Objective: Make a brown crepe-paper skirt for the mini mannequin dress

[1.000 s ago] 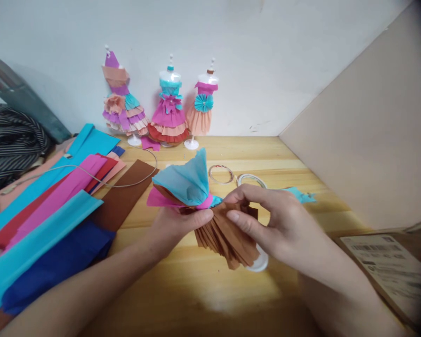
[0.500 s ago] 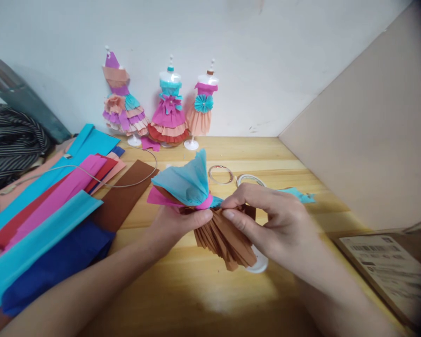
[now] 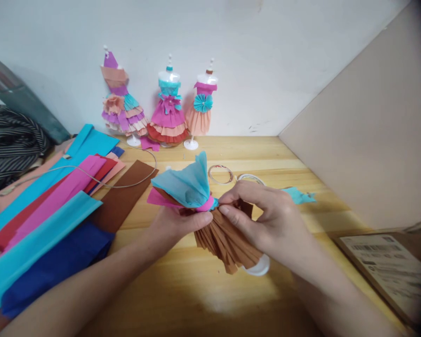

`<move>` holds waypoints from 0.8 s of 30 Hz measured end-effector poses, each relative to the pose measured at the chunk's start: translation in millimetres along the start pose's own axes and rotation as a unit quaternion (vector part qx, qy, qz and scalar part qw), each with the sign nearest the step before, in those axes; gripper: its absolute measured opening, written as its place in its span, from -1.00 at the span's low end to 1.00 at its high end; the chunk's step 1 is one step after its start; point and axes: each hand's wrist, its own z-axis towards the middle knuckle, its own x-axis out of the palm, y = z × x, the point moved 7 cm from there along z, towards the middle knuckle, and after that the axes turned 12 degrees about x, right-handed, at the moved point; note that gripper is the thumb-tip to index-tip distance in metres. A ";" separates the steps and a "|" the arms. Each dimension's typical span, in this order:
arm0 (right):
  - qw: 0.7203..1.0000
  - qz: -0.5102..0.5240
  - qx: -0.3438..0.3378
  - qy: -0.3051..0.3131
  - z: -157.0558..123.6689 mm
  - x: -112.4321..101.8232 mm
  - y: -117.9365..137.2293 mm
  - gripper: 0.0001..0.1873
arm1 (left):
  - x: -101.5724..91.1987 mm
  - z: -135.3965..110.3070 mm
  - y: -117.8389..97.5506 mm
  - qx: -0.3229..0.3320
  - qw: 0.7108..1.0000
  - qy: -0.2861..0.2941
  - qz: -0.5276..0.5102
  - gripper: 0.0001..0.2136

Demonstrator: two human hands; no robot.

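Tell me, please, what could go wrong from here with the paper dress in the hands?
The pleated brown skirt might tear or lose its folds where the right hand pinches near its upper edge. The flared blue paper top could crumple if the left hand, gripping just below it, tightens.

Papers [image 3: 65,189] lie left on table [image 3: 154,290]; three forms [image 3: 169,114] upper left-centre, before wall [image 3: 252,56]; dress [image 3: 228,238] mid-frame, rings [image 3: 221,182] behind it; box [image 3: 389,276] lower right.
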 end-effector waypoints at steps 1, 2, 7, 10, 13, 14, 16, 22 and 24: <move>1.000 0.007 0.009 0.002 0.7 0.8 -1.8 -0.89 | 0.2 -0.1 -0.3 -0.001 1.000 0.000 -0.004 -0.67; 1.000 0.015 0.017 0.003 1.3 1.5 -3.8 -0.89 | 0.3 -0.2 -0.7 0.000 1.000 0.001 -0.008 -0.67; 0.998 0.052 -0.012 -0.033 -0.5 -6.3 -3.8 -0.96 | -0.8 1.4 -1.7 0.024 1.000 0.004 -0.016 -0.70; 0.995 0.054 -0.066 -0.053 -8.4 -17.6 7.1 -0.94 | -6.0 3.9 -4.3 0.043 0.998 -0.030 -0.038 -0.72; 0.996 -0.023 -0.090 -0.001 -16.4 -14.0 17.8 -0.80 | -13.4 7.4 -9.2 0.055 0.993 -0.079 -0.062 -0.76; 0.994 -0.060 -0.094 0.017 -18.4 -10.2 19.7 -0.75 | -15.6 8.8 -10.5 0.054 0.992 -0.090 -0.068 -0.77; 0.987 -0.124 -0.099 0.028 -19.7 -2.5 20.0 -0.71 | -19.6 12.1 -10.5 0.038 0.991 -0.100 -0.079 -0.79; 0.982 -0.146 -0.114 -0.026 -11.9 10.5 9.9 -0.91 | -29.6 20.3 2.6 -0.042 0.991 -0.089 -0.092 -0.77; 0.983 -0.138 -0.118 -0.025 -10.8 13.5 8.6 -0.87 | -32.1 21.4 5.3 -0.053 0.991 -0.090 -0.087 -0.77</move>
